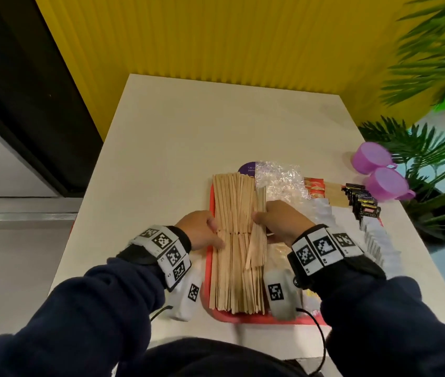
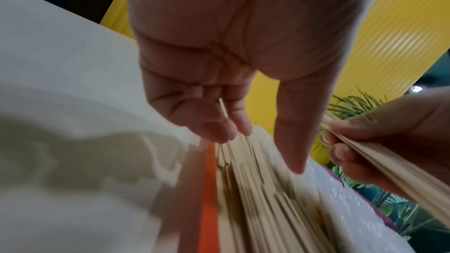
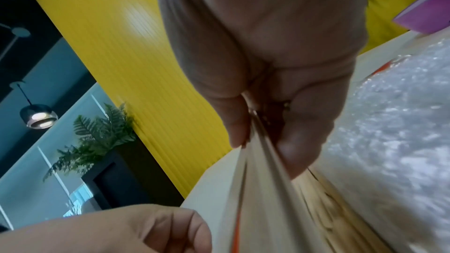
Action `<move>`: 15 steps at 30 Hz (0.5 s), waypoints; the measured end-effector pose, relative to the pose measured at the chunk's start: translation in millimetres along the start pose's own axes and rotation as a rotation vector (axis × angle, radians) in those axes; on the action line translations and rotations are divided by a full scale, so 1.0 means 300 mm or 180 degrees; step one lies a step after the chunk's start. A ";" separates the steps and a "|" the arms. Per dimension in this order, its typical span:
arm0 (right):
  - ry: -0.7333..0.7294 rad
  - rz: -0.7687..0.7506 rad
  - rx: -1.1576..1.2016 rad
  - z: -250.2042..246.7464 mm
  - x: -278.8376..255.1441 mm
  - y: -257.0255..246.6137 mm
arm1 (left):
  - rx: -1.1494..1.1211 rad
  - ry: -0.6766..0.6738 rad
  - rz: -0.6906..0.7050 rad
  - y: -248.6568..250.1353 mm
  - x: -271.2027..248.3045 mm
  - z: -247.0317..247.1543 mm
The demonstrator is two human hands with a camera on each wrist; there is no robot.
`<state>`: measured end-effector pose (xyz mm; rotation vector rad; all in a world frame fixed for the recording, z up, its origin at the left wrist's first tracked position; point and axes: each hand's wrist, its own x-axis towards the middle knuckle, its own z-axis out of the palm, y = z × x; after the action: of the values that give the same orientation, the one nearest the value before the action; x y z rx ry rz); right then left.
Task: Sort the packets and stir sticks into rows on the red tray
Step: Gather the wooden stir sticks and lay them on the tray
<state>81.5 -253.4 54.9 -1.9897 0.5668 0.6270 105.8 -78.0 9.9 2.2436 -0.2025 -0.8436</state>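
Note:
Rows of wooden stir sticks (image 1: 232,240) lie flat on the left part of the red tray (image 1: 243,319). My left hand (image 1: 214,232) rests with fairly straight fingers (image 2: 226,132) against the left side of the stick pile (image 2: 255,189). My right hand (image 1: 262,217) pinches a bundle of sticks (image 3: 263,170) on edge at the pile's right side, thumb on one face and fingers on the other. That bundle (image 2: 389,166) also shows in the left wrist view. Red (image 1: 314,187), tan (image 1: 335,195), black (image 1: 362,204) and white packets (image 1: 373,235) stand in rows on the tray's right part.
A crinkled clear plastic bag (image 1: 281,180) lies on the tray behind my right hand. Two purple cups (image 1: 372,156) stand on the white table (image 1: 188,137) at the right edge. Potted plants (image 1: 433,164) stand beyond that edge. A yellow wall is behind.

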 end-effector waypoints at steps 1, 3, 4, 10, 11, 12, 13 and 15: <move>-0.0020 0.0062 -0.0154 0.008 0.002 0.008 | 0.0054 -0.0037 -0.0060 -0.007 -0.004 0.012; -0.0008 0.0116 -0.0353 0.021 0.013 0.014 | 0.0062 0.0022 -0.0097 -0.018 -0.008 0.031; 0.0017 0.0125 -0.0389 0.024 0.022 0.007 | 0.0043 0.0102 -0.0088 -0.016 -0.007 0.034; 0.0377 -0.0034 -0.0819 0.016 0.116 -0.074 | 0.0045 0.0516 0.0051 0.022 0.041 0.020; 0.0442 -0.0060 -0.0852 0.015 0.140 -0.086 | 0.0077 0.0528 0.0078 0.031 0.056 0.013; 0.0497 -0.0073 -0.0825 0.012 0.167 -0.092 | 0.0156 0.0531 0.0106 0.037 0.072 0.007; 0.0527 -0.0073 -0.0750 0.012 0.191 -0.097 | 0.0278 0.0509 0.0099 0.039 0.090 0.003; 0.0541 -0.0099 -0.0684 0.014 0.222 -0.098 | 0.0530 0.0440 0.0072 0.039 0.114 0.000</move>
<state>149.6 -245.5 29.9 -2.2650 0.5895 0.5202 133.5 -99.3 0.4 2.4400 -0.2404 -0.6776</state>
